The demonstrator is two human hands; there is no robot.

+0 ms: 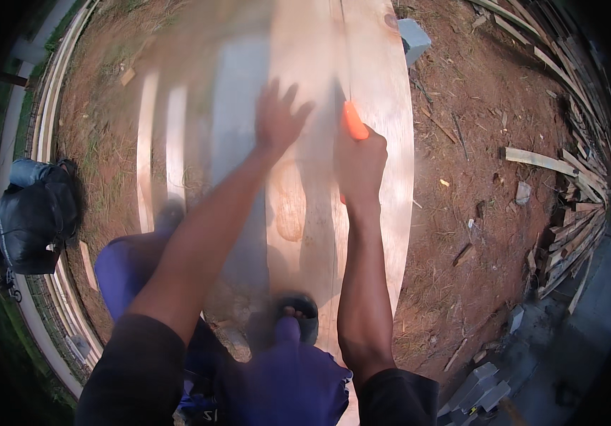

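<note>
A long, pale wooden board (383,234) runs away from me through the middle of the view. My right hand (362,160) is closed round the orange handle of a handsaw (354,121). Its thin blade points away from me and is hard to make out against the wood. A narrow dark line runs lengthwise along the board, in line with the saw. To the left, my left hand (280,124) lies with fingers spread on or just over the board, near its left edge. My foot in a dark sandal (298,316) rests on the near part of the board.
Reddish dirt with wood scraps surrounds the board. Two pale strips (147,149) lie to the left, with a dark bag (35,213) beyond. A grey block (413,41) sits by the board's far right edge. Piled wood strips (579,234) line the right. Haze blurs the left-centre.
</note>
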